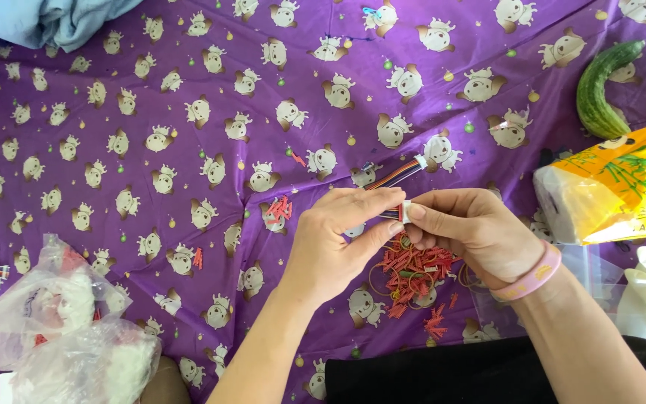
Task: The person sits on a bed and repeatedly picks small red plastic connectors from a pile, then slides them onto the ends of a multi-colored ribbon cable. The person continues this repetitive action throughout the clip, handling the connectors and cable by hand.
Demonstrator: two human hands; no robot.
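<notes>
Both hands meet in the middle. The left hand [336, 236] pinches with thumb and fingers. The right hand [466, 228] pinches too, its fingers curled in.

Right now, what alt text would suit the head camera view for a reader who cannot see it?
Two bare hands, left hand and right hand, pinch a small white connector on a bundle of coloured wires. Below them, a pile of small red pieces lies on a purple patterned cloth.

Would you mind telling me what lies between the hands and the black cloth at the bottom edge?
In the head view, a pile of small red pieces lies on the purple sheet, between the hands and the black cloth.
</notes>
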